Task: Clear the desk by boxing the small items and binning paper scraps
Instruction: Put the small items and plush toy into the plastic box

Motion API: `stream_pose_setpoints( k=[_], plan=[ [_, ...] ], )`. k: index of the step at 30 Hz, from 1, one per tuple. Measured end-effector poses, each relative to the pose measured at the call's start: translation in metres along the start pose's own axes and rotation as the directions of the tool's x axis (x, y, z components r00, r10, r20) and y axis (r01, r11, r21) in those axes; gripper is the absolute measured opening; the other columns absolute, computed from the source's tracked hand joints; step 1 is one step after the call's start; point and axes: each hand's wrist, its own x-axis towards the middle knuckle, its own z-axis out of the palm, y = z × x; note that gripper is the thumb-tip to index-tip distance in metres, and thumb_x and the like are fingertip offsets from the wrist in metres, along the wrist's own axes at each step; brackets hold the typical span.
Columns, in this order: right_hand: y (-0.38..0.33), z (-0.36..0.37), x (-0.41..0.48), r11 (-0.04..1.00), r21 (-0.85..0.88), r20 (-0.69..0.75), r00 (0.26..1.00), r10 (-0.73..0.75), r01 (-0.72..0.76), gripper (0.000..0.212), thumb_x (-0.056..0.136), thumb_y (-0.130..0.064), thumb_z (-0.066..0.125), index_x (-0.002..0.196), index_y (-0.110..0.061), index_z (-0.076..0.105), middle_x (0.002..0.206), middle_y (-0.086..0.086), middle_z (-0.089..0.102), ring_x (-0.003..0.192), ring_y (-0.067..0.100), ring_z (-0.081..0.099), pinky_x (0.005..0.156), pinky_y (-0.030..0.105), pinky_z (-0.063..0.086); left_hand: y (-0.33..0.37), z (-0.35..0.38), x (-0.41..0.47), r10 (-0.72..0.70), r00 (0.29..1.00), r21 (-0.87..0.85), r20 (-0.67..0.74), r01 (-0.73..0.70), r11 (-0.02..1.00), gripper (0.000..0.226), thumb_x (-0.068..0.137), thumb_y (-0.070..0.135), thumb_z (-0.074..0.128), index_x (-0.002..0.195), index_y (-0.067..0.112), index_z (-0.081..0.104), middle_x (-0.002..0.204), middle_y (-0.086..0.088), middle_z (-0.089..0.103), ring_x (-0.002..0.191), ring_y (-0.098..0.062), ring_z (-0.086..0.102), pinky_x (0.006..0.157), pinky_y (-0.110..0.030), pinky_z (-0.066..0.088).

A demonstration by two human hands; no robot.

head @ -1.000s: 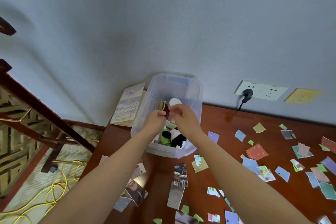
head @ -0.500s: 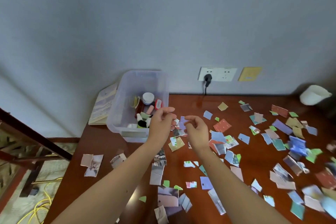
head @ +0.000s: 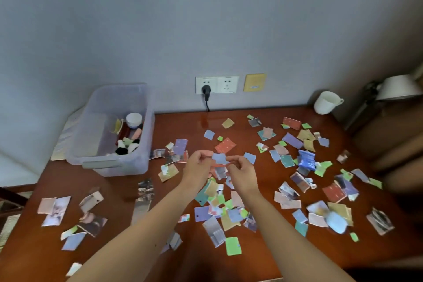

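Torn paper scraps (head: 225, 145) of many colours litter the brown desk (head: 196, 258). My left hand (head: 198, 168) and my right hand (head: 241, 173) meet over the desk's middle, fingers curled. Both pinch the edges of one pale blue scrap (head: 219, 158); whether it is lifted off the desk I cannot tell. At the back left stands a clear plastic box (head: 107, 163). It holds a white-lidded jar (head: 134, 119), a panda toy (head: 128, 149) and other small items. No bin is in view.
A white mug (head: 326, 102) and a lamp shade (head: 398, 88) stand at the back right. A black plug (head: 206, 90) sits in the wall socket. A booklet (head: 60, 144) leans behind the box. A blurry pale blue object (head: 336, 222) lies among scraps at the right.
Both hands left the box and moved right, over the scattered scraps. My view swung right and down, so most of the desk shows. The fingers now close on a pale blue scrap.
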Motion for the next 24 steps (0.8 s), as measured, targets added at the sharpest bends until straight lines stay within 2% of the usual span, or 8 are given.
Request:
stream_pose_setpoints(
  k=[4,7,12,16,19,21,24],
  plan=[
    [0.012,-0.052,0.006,1.000,0.006,-0.012,1.000,0.006,-0.006,0.017,0.093,-0.014,0.051,0.102,-0.020,0.063,0.096,0.001,0.067,0.081,0.017,0.064,0.071,0.030,0.053,-0.003,0.053,-0.006,-0.026,0.999,-0.031,0.037,0.027,0.999,0.016,0.087,-0.001,0.058,0.091,0.014,0.058,0.092,-0.013,0.060,0.065,-0.016,0.056,0.057,-0.023,0.042],
    [0.021,-0.089,0.010,1.000,0.018,-0.026,0.999,0.023,-0.022,0.016,0.092,-0.014,0.052,0.098,-0.023,0.064,0.091,0.000,0.066,0.078,0.018,0.063,0.064,0.029,0.049,-0.003,0.092,-0.009,-0.052,0.998,0.000,0.047,0.052,0.999,0.014,0.090,0.000,0.054,0.098,0.011,0.059,0.086,-0.007,0.062,0.064,-0.015,0.057,0.058,-0.022,0.043],
    [0.042,-0.146,0.018,1.000,-0.008,-0.056,0.998,0.029,-0.030,0.017,0.091,-0.016,0.052,0.098,-0.026,0.063,0.094,-0.005,0.065,0.085,0.017,0.065,0.074,0.032,0.054,-0.008,0.156,-0.018,-0.059,0.996,0.037,0.069,0.056,0.998,0.018,0.093,0.005,0.049,0.092,0.020,0.059,0.090,-0.006,0.066,0.070,-0.016,0.060,0.065,-0.025,0.047],
    [0.063,-0.191,0.023,0.998,-0.027,-0.083,0.995,0.052,-0.054,0.017,0.091,-0.015,0.052,0.098,-0.026,0.063,0.092,-0.005,0.065,0.084,0.016,0.063,0.079,0.036,0.055,-0.014,0.203,-0.026,-0.092,0.989,0.087,0.119,0.082,0.993,0.016,0.096,0.007,0.046,0.098,0.017,0.059,0.092,-0.007,0.066,0.070,-0.016,0.059,0.068,-0.025,0.048],
    [0.079,-0.221,0.023,0.996,-0.028,-0.092,0.992,0.086,-0.089,0.013,0.091,-0.015,0.055,0.099,-0.023,0.062,0.096,-0.004,0.063,0.089,0.016,0.061,0.076,0.030,0.052,-0.021,0.235,-0.035,-0.135,0.975,0.126,0.177,0.113,0.986,0.013,0.096,0.007,0.049,0.099,0.015,0.058,0.091,-0.007,0.064,0.069,-0.014,0.056,0.062,-0.022,0.045],
    [0.090,-0.238,0.021,0.993,-0.029,-0.091,0.989,0.114,-0.117,0.011,0.091,-0.019,0.058,0.101,-0.021,0.061,0.098,-0.004,0.062,0.093,0.017,0.060,0.080,0.032,0.051,-0.027,0.252,-0.041,-0.172,0.959,0.142,0.225,0.142,0.980,0.009,0.096,0.008,0.051,0.101,0.013,0.057,0.084,-0.006,0.062,0.065,-0.013,0.053,0.058,-0.020,0.042],
    [0.107,-0.259,0.018,0.984,-0.070,-0.095,0.983,0.158,-0.165,0.018,0.092,-0.014,0.053,0.107,-0.019,0.061,0.102,-0.004,0.060,0.098,0.015,0.058,0.078,0.029,0.048,-0.040,0.276,-0.047,-0.226,0.923,0.164,0.310,0.182,0.970,0.010,0.098,0.008,0.045,0.096,0.011,0.054,0.076,-0.005,0.053,0.057,-0.013,0.040,0.052,-0.020,0.032]
  ],
)
